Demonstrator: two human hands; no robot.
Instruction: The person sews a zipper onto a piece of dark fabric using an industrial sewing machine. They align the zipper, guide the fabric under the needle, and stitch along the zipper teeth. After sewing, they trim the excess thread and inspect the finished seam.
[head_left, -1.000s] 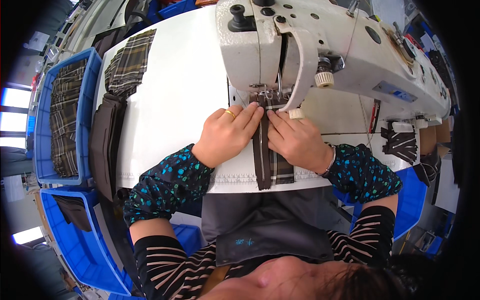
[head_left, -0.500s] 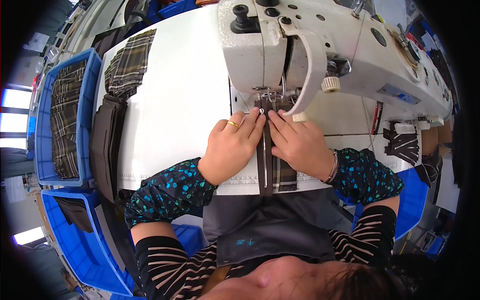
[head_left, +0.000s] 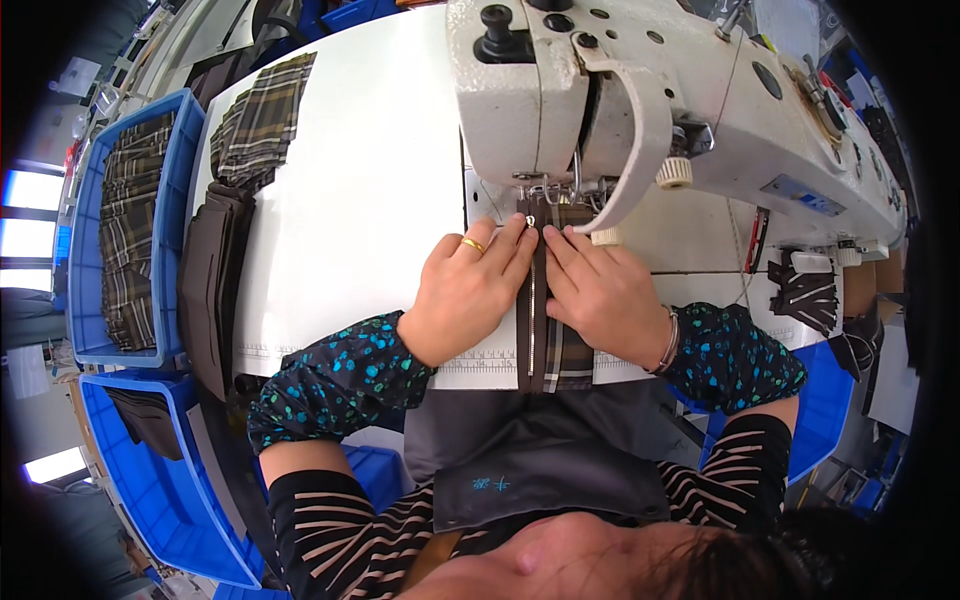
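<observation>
A: Identify the items at 9 o'clock from view centre.
B: Dark brown fabric pieces [head_left: 212, 290], stacked at the edge of the counter [head_left: 370, 160]. Outboard of them, an upper blue bin [head_left: 181, 220] contains plaid fabric folds [head_left: 135, 240].
A: Positions 8 and 10?
B: At 8, a lower blue bin [head_left: 175, 500], with dark cloth [head_left: 145, 422] at its upper end. At 10, a plaid stack [head_left: 258, 122], flat on the counter.
A: Position 3?
B: A bundle of dark strips with pale lines [head_left: 806, 298]. Between 2 and 3, a slim red-and-black item [head_left: 757, 240], kind unclear.
</observation>
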